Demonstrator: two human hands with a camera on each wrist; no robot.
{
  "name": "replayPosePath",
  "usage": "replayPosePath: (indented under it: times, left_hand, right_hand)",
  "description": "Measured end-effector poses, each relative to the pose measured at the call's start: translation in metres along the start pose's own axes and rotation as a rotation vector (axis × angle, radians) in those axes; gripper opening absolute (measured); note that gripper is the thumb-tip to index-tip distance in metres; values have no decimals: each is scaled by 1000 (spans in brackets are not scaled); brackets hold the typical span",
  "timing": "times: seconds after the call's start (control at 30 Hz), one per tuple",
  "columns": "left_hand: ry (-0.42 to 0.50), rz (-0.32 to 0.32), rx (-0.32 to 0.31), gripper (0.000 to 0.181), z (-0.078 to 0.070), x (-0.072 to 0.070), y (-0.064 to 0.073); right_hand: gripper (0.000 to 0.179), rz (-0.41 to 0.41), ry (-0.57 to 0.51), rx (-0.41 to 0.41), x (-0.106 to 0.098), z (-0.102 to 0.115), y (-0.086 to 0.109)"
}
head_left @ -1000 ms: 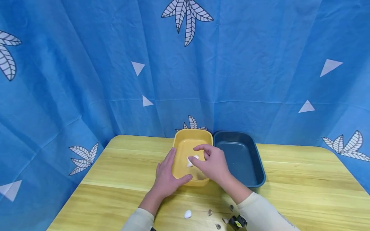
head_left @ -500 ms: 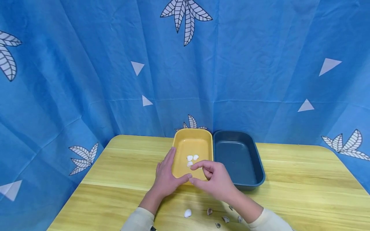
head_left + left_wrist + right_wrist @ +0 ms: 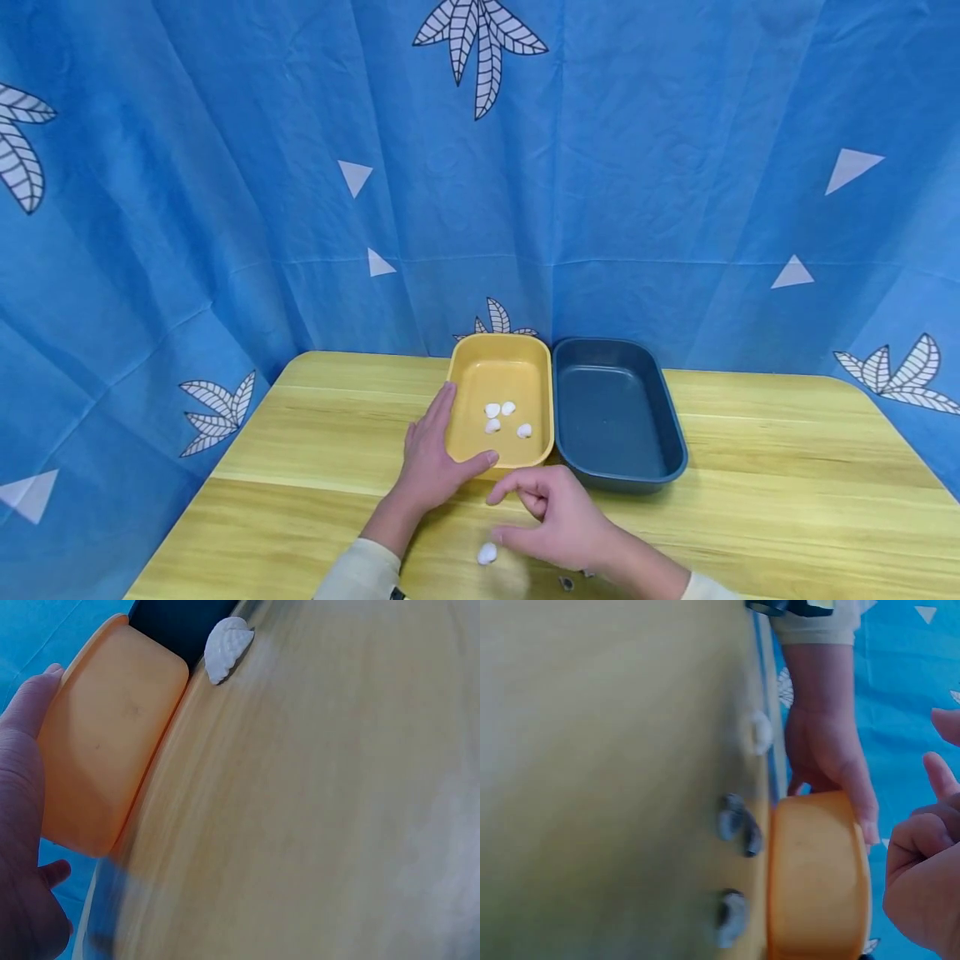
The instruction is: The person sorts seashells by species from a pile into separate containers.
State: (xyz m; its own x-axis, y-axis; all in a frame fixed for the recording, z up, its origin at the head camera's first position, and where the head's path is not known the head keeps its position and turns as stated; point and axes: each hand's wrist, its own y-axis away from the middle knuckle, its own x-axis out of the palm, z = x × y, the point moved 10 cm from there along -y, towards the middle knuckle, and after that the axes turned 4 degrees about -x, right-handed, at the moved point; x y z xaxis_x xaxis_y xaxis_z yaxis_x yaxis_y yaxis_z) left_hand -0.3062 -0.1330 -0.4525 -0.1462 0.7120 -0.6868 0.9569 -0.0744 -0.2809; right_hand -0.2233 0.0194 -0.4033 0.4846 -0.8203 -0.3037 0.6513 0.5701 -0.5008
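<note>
My left hand rests at the left side of a yellow tray, fingers straight along its wall and thumb on the front rim. Several white seashells lie on the tray floor. My right hand is in front of the tray, just right of one white seashell on the table. Its thumb and index finger are apart, the other fingers are folded in, and it holds nothing. The left wrist view shows that seashell near the tray's front wall.
A dark blue tray stands against the yellow one on its right. Dark seashells lie on the wooden table near my right wrist; several dark ones appear blurred in the right wrist view. A blue curtain hangs behind the table.
My right hand has moved back from above the yellow tray toward the seashell on the table. One more white seashell now shows in the tray's right part. The left hand has stayed put.
</note>
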Motion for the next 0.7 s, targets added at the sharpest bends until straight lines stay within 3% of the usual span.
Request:
replayPosePath:
  times: [0.33, 0.7]
  left_hand:
    - [-1, -2, -3, 116, 0, -1, 0]
    - [2, -3, -4, 115, -1, -1, 0]
  right_hand:
    - [24, 187, 99, 80, 29, -21, 9]
    - [23, 250, 238, 212, 37, -46, 13]
